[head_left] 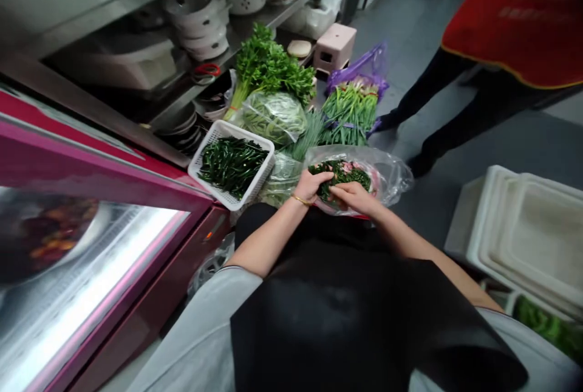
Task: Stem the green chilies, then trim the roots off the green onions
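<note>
A plastic-lined container [392, 180] in front of me holds dark green leafy bits and some pink pieces [348, 167]. Over its near left side is my left hand [314, 184], with a bracelet at the wrist, its fingers bent against the greens [359, 178]. My right hand [353, 195] reaches in from the right, fingertips curled close to the left hand's. Whatever lies between the fingers of either hand is too small to make out. To the left, a white basket [268, 167] holds long dark green peppers or pods [232, 164].
Leafy celery [273, 67], bagged greens [276, 117] and green onions [350, 109] lie beyond the basket. Shelves with white pots [200, 21] and a lit display case [113, 258] are at left. A person in red [514, 21] stands at right, near stacked white bins [537, 228].
</note>
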The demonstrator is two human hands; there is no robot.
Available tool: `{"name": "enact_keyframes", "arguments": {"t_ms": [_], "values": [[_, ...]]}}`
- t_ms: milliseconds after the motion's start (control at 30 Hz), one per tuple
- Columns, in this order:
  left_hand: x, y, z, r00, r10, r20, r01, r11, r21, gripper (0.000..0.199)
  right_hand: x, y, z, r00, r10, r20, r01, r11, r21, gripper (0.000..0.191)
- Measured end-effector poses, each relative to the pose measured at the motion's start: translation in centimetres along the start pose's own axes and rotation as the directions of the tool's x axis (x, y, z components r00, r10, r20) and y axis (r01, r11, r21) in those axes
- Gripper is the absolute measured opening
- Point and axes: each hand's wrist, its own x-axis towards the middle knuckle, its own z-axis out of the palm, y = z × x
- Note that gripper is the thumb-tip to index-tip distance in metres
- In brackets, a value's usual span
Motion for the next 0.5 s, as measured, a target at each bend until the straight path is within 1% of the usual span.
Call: {"name": "enact_keyframes", "arguments": {"t_ms": [33, 67, 100, 133, 167, 233, 267, 300, 333, 367, 400, 433, 467, 500], "values": [[-0.1, -0.1, -0.1, 1.000, 0.027, -0.012, -0.027, 0.999, -0.016, 0.022, -0.3, -0.6, 0.7, 0.996, -0.068, -0.059, 0.064, 0.995, -0.077, 0.061], [-0.4, -0.3, -0.2, 0.999, 0.041, -0.018, -0.042, 0.999, -0.028, 0.024, -0.6, -1.2, 1.4, 0.982, -0.150, -0.111, 0.128, 0.974, -0.185, 0.058], [-0.8, -0.4, -0.3, 0.999, 0.032, -0.013, -0.032, 0.999, -0.037, 0.026, -1.0, -1.8, 1.9, 0.961, -0.242, -0.133, 0.193, 0.932, -0.306, 0.055], [-1.4, -0.3, -0.5, 1.000, -0.005, 0.009, 0.005, 0.999, -0.045, 0.027, -1.5, -2.5, 2.4, 0.935, -0.337, -0.107, 0.266, 0.870, -0.416, 0.052], [-2.1, -0.2, -0.7, 0.997, -0.065, 0.049, 0.067, 0.996, -0.050, 0.028, -1.9, -3.1, 2.6, 0.905, -0.423, -0.042, 0.349, 0.794, -0.497, 0.050], [-3.2, 0.6, -1.8, 0.975, -0.174, 0.135, 0.183, 0.981, -0.058, 0.031, -2.6, -4.0, 2.4, 0.833, -0.540, 0.120, 0.504, 0.650, -0.569, 0.044], [-3.6, 1.4, -2.7, 0.972, -0.183, 0.147, 0.195, 0.978, -0.071, 0.033, -2.7, -4.2, 2.0, 0.807, -0.566, 0.169, 0.545, 0.602, -0.584, 0.042], [-3.7, 2.5, -3.8, 0.980, -0.153, 0.131, 0.165, 0.982, -0.088, 0.035, -2.7, -4.1, 1.4, 0.801, -0.573, 0.173, 0.545, 0.579, -0.606, 0.041], [-3.7, 3.9, -5.3, 0.993, -0.087, 0.077, 0.095, 0.990, -0.104, 0.036, -2.6, -3.9, 0.6, 0.814, -0.564, 0.135, 0.507, 0.579, -0.638, 0.041], [-3.4, 5.6, -7.1, 1.000, 0.003, -0.014, -0.004, 0.994, -0.112, 0.036, -2.3, -3.4, -0.1, 0.837, -0.543, 0.070, 0.442, 0.595, -0.671, 0.042], [-2.8, 7.4, -9.2, 0.986, 0.100, -0.135, -0.115, 0.988, -0.103, 0.034, -2.0, -2.8, -0.9, 0.856, -0.518, -0.007, 0.369, 0.619, -0.694, 0.044], [-1.9, 9.4, -11.4, 0.946, 0.183, -0.269, -0.211, 0.974, -0.078, 0.031, -1.7, -2.1, -1.6, 0.867, -0.492, -0.074, 0.306, 0.645, -0.700, 0.045], [-0.8, 11.4, -13.7, 0.885, 0.241, -0.398, -0.280, 0.959, -0.043, 0.027, -1.4, -1.3, -2.0, 0.874, -0.471, -0.120, 0.267, 0.671, -0.692, 0.046], [0.5, 13.2, -15.8, 0.822, 0.260, -0.506, -0.311, 0.950, -0.018, 0.022, -1.2, -0.6, -2.3, 0.878, -0.457, -0.142, 0.253, 0.695, -0.673, 0.046]]}}
